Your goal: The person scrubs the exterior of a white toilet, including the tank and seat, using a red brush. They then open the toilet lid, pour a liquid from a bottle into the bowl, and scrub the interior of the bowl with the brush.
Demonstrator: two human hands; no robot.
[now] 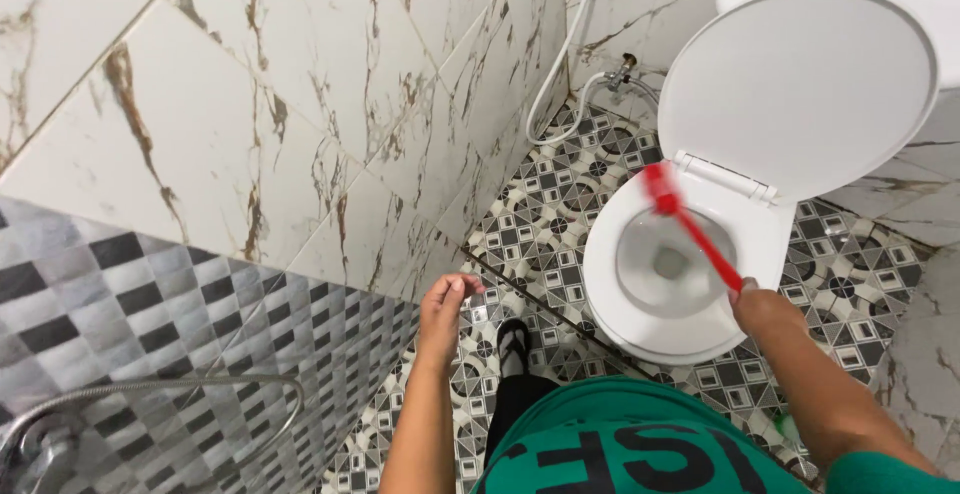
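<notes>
My right hand point(762, 309) grips the handle of a red toilet brush point(690, 226). The brush head is blurred and sits over the far rim of the white toilet bowl point(612, 289). The toilet lid point(800, 84) stands raised against the wall. My left hand point(445, 309) hangs free left of the bowl, fingers loosely curled, holding nothing and close to the tiled wall. My foot in a dark sandal point(513, 342) stands on the patterned floor between the hands.
A marble-look tiled wall point(250, 104) runs along the left, with grey checkered tiles below. A white hose point(565, 64) hangs from a wall valve point(622, 69) behind the toilet. A metal shower hose point(150, 389) curves at lower left. Patterned floor tiles point(560, 184) surround the toilet.
</notes>
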